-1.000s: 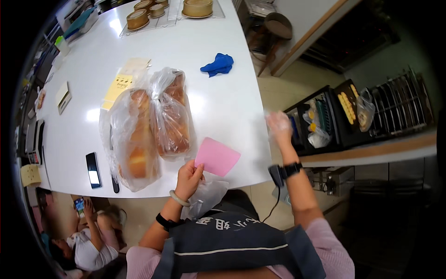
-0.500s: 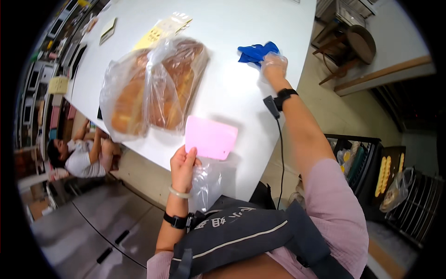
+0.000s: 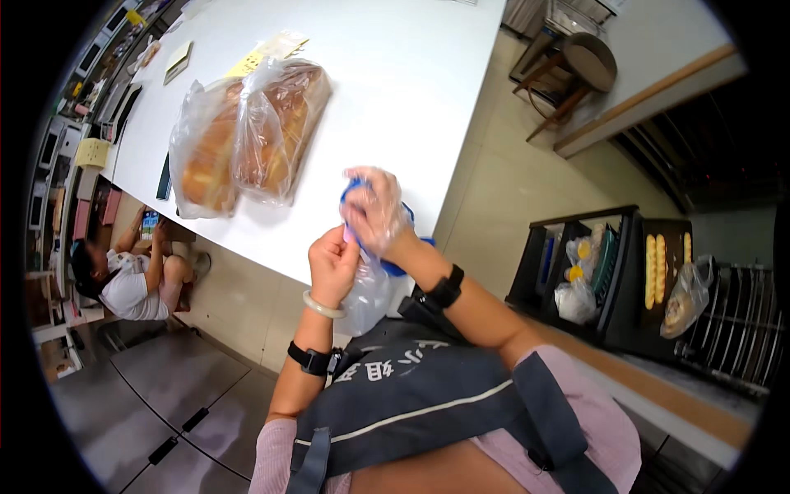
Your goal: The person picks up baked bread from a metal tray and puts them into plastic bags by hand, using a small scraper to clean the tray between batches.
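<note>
In the head view, your two hands meet over the near edge of the table, and the relation that counts lies in the small gap between them. Your left hand is narrow, thumb and fingers pinched on a pink piece. Only a sliver of it shows, just past your left fingertips, on the side toward your right hand. The rest is hidden behind that hand, so you cannot tell which way its long axis runs.

Your right hand, in a clear glove, is curled over a blue cloth; its fingers are blurred, so how tight they are cannot be told. The cloth shows past those fingertips at upper left and again beneath the wrist at lower right, so its spread slants across under your palm. Your left hand is the nearer to the pink piece, gripping it; your right lies just beyond, and whether cloth and piece touch is not clear.

Clear plastic hangs just beside your left hand, toward your apron. The bagged loaves lie farther off, ahead and to your left, apart from both hands.
</note>
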The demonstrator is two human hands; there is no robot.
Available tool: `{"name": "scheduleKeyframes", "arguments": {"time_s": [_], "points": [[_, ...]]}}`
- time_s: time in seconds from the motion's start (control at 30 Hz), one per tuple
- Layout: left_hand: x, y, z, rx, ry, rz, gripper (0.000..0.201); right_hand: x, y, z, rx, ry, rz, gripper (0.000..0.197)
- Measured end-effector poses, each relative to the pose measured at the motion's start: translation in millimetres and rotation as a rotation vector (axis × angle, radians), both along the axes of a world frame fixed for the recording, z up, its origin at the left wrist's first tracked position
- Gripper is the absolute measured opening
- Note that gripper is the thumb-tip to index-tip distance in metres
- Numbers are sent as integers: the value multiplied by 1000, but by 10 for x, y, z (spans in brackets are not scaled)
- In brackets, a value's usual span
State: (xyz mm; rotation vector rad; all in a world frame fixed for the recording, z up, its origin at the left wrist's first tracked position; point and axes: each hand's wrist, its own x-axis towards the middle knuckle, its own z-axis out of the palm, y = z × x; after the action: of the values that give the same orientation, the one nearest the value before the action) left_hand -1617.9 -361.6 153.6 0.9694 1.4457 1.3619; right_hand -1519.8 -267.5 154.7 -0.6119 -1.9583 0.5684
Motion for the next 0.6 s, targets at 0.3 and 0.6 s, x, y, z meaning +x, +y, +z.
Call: {"name": "scheduleKeyframes", "arguments": {"time_s": [0.3, 0.6], "points": [[-75, -722, 259, 148, -186, 127, 16, 401, 84, -88, -704, 211, -478, 24], [-2, -776, 455, 247, -352, 214, 15, 76, -642, 247, -71, -1, -510, 18]]}}
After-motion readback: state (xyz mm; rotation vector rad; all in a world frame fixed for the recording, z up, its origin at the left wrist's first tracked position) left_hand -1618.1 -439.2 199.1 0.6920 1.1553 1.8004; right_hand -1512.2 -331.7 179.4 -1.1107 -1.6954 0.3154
